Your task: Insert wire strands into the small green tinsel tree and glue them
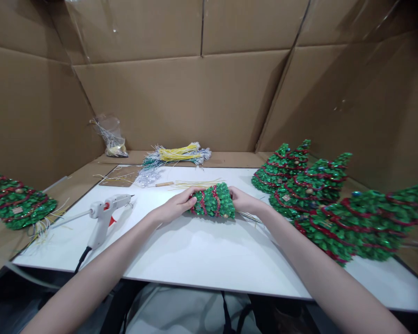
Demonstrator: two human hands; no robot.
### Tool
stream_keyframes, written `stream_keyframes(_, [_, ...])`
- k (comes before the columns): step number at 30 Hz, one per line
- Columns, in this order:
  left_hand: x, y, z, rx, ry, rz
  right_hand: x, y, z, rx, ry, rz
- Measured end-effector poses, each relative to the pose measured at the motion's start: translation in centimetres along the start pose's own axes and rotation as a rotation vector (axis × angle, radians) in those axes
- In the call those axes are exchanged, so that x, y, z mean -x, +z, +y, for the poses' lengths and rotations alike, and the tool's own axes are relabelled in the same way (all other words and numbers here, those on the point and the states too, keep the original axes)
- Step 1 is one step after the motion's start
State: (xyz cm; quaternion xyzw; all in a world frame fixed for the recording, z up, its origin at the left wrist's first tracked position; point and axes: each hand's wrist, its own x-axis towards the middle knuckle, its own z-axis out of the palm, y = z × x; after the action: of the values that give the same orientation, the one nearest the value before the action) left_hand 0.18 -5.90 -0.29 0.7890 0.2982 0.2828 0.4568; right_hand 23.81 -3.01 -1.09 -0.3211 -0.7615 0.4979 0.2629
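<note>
A small green tinsel Christmas tree [214, 202] with red garland lies on its side between my two hands, just above or on the white board. My left hand [177, 204] grips its left end, thumb on the near side. My right hand [244, 200] is closed at the wide right end, its fingertips partly hidden behind the tree. Thin wires [249, 217] stick out beneath my right hand. Behind the tree, a bundle of pale yellow wires [198, 184] lies next to a small brown stick [164, 184].
A white glue gun [106, 215] with a red trigger stands at left. Several finished trees [308, 190] crowd the right side; another tree [21, 204] is far left. Yellow and white wire bundles [177, 154] and a plastic bag [112, 137] lie at the back, before cardboard walls [181, 102].
</note>
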Motion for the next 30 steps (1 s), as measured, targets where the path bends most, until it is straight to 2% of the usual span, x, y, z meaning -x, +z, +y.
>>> stream_keyframes(15, [-0.09, 0.18, 0.19, -0.055, -0.034, 0.037, 0.12, 0.15, -0.3, -0.007, 0.001, 0.02])
stream_keyframes(30, [-0.2, 0.43, 0.57, 0.007, -0.06, 0.057, 0.2, 0.17, -0.27, -0.045, -0.008, -0.005])
